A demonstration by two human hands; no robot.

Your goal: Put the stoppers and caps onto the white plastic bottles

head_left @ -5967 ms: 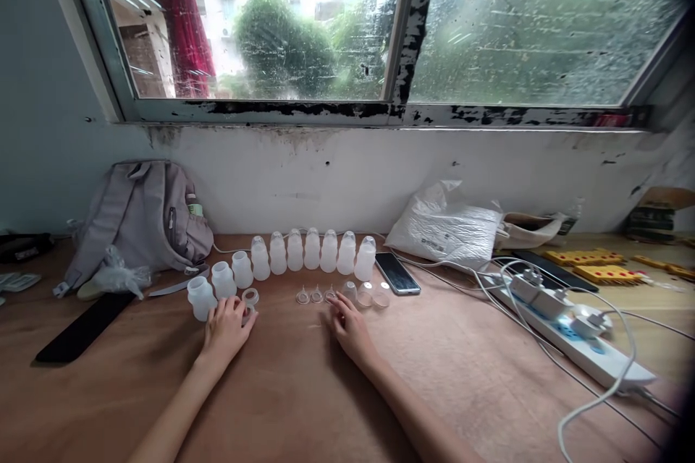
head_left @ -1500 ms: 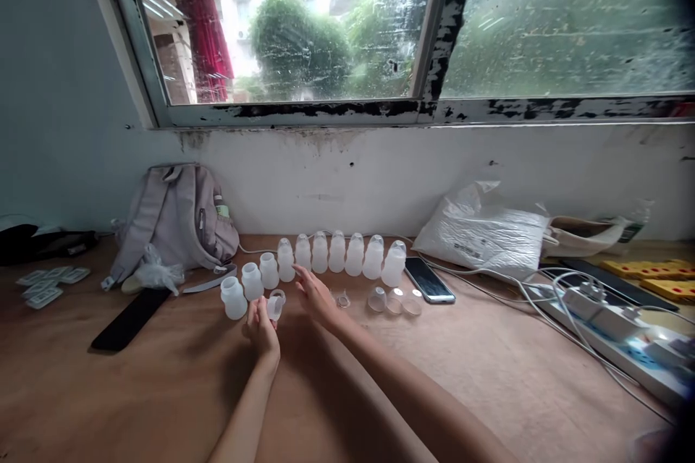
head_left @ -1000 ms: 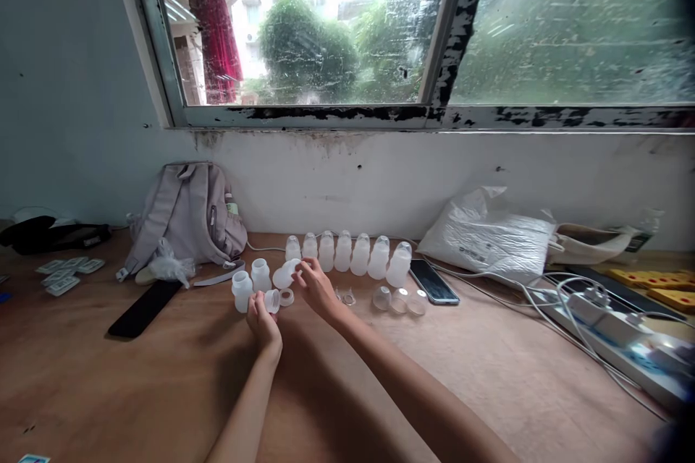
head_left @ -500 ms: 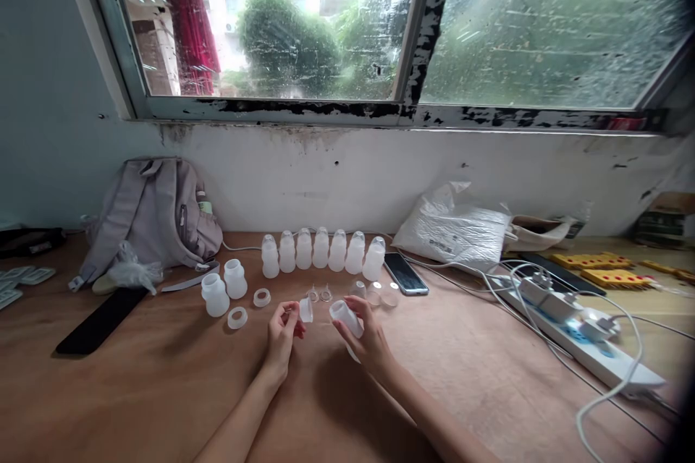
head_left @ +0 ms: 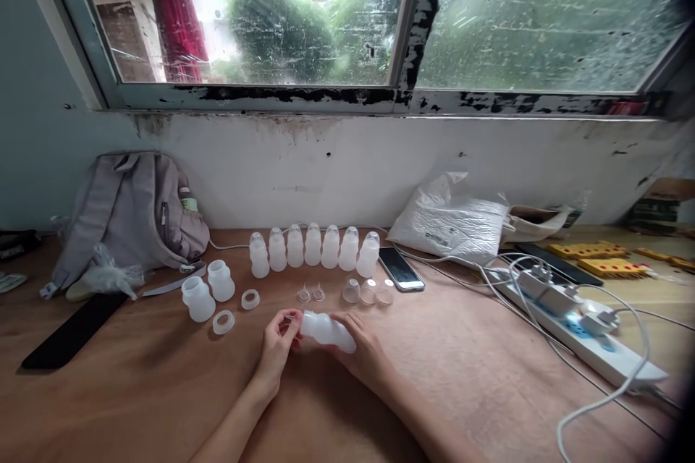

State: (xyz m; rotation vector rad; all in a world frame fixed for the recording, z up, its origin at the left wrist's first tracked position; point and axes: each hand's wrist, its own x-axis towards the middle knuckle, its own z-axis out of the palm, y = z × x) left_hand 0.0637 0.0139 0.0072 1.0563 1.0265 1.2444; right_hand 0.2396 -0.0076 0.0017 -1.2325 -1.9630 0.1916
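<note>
A frosted white baby bottle (head_left: 332, 333) lies nearly sideways above the table, its mouth end toward the left. My right hand (head_left: 365, 353) is closed around its body from the right. At the mouth end, my left hand (head_left: 278, 344) pinches the nipple side of a white collar, which meets the bottle; the fingers partly hide it. Beyond my hands lie two clear nipples (head_left: 311, 294) and several clear dome caps (head_left: 368, 293). To the left, two uncapped bottles (head_left: 198, 299) stand near two loose collar rings (head_left: 224, 323).
A row of capped bottles (head_left: 313, 244) stands toward the wall. Right of it are a phone (head_left: 400, 269), a silver plastic bag (head_left: 450, 221) and a power strip (head_left: 575, 329) with loose white cables. A grey backpack (head_left: 130, 210) and a black flat case (head_left: 73, 333) are on the left.
The bottle has tipped further sideways, and the collar in my left hand has come against its mouth. Before, the two were apart. The whole view has shifted slightly.
</note>
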